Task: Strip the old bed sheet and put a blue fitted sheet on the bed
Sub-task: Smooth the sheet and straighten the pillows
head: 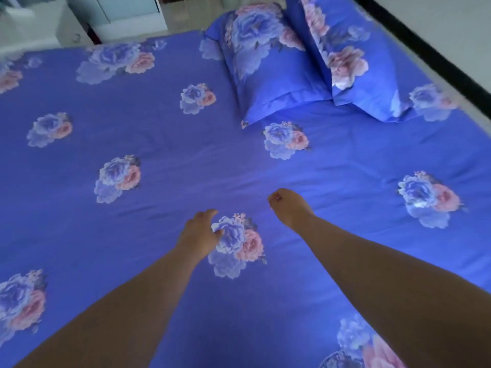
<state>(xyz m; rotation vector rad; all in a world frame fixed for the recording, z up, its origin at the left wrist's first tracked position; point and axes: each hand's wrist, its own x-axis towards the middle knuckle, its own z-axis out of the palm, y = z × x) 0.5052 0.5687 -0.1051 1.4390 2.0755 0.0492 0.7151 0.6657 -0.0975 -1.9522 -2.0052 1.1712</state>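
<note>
Left hand, right hand flat on blue floral cotton sheet, well short of matching pillows; fingers loosely curved, gripping nothing. Best sweep wrinkles outward toward pillows.

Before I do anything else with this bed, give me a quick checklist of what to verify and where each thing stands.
1. Sheet covers the visible mattress top: ok.
2. Sheet lies smooth: not ok, shallow creases run across the middle near the hands.
3. Left hand on the sheet, fingers curled down beside a printed flower: ok; whether it pinches cloth, cannot tell.
4. Right hand reaches over the creased area: ok; whether it touches the cloth, cannot tell.
5. Two pillows at the head end, side by side: ok.
6. Corners tucked under the mattress: cannot tell, none in view.
</note>
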